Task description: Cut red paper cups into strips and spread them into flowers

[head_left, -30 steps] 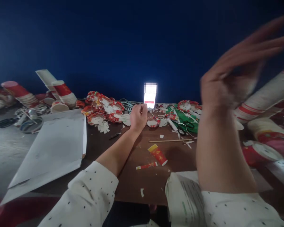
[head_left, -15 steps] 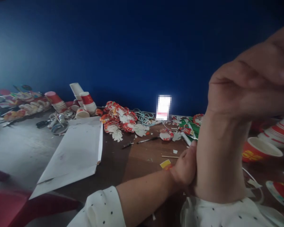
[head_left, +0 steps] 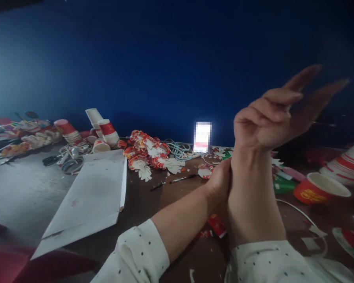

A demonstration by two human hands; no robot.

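Right hand (head_left: 271, 114): raised above the table (head_left: 141, 224), wrist bent; two digits stretched out to the right, the others curled in; nothing seen in its grasp.
Left hand (head_left: 220, 181): up against the right forearm in this view; whether it touches cannot be told. Fingers hidden behind that forearm, so open or closed, cannot tell.
Sleeves (head_left: 144, 247): white with dark dots, on both arms.
Red scrap (head_left: 216, 226): on the table, below the left wrist, partly covered by the arms.
Paper ring (head_left: 205, 171): red and white, just left of the left hand, its right side covered.
Red cup (head_left: 308, 192): upright, right of the right forearm, yellow marks on its side.
Green item (head_left: 283, 184): between right forearm and red cup; kind unclear.
Pens (head_left: 183, 179): two, dark, lying left of the left hand.
Screen (head_left: 202, 137): lit, upright near the blue wall (head_left: 153, 70), content blurred out.
Heap (head_left: 149, 149): red and white paper pieces, left of the pale cable (head_left: 178, 149).
White board (head_left: 85, 196): flat, well left of the hands.
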